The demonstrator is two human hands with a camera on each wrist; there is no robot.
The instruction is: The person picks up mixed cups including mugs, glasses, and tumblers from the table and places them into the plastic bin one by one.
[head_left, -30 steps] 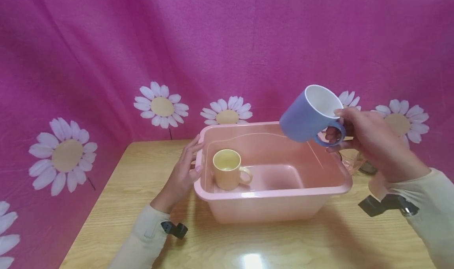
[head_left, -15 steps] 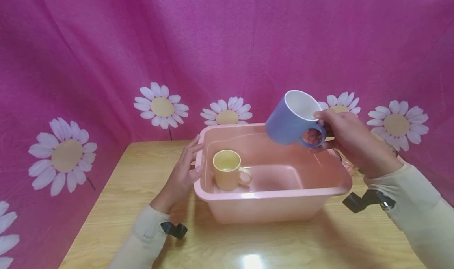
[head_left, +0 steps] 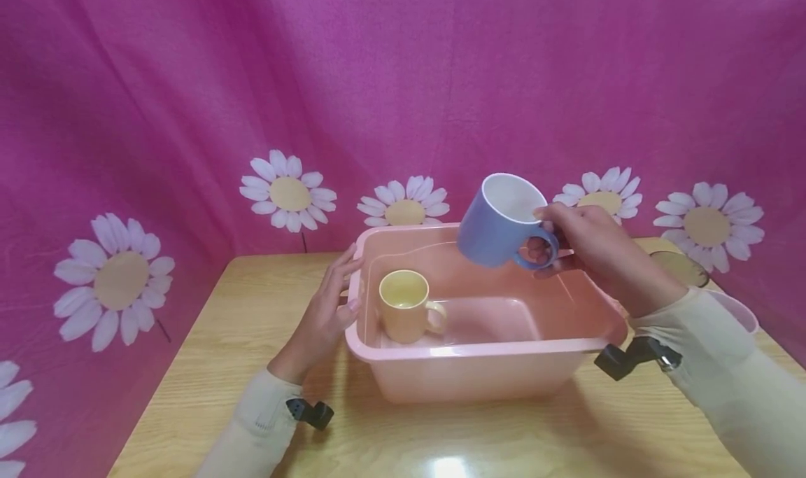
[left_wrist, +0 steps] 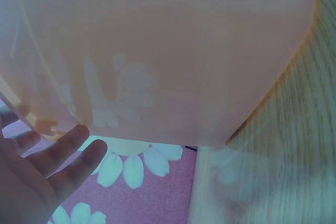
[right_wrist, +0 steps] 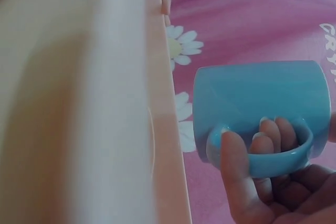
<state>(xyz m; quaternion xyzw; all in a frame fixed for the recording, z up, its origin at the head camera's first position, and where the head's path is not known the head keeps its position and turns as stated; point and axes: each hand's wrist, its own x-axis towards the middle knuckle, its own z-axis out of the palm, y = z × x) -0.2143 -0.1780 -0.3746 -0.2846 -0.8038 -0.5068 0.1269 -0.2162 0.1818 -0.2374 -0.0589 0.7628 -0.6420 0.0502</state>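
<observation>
In the head view my right hand [head_left: 588, 243] holds a blue mug [head_left: 497, 226] by its handle, thumb at the white-lined rim. The mug is tilted, mouth up and toward the hand, over the back of a pink plastic tub [head_left: 478, 380]. Several fingers pass through the handle in the right wrist view, where the mug [right_wrist: 262, 95] looks teal. A yellow mug [head_left: 403, 317] stands upright inside the tub at its left end, handle to the right. My left hand [head_left: 321, 317] rests against the tub's left rim; its fingers [left_wrist: 79, 174] lie fairly straight by the outer wall.
The tub stands on a light wooden table [head_left: 252, 324]. Behind the right forearm are a round glass-like thing [head_left: 680, 266] and a pinkish rim [head_left: 733, 308], both partly hidden. A magenta cloth [head_left: 403, 79] with daisies hangs behind and along the left.
My right hand has carried the blue mug leftward and slightly down over the tub. More of the things at the right shows behind the forearm. My left hand and the yellow mug stay put.
</observation>
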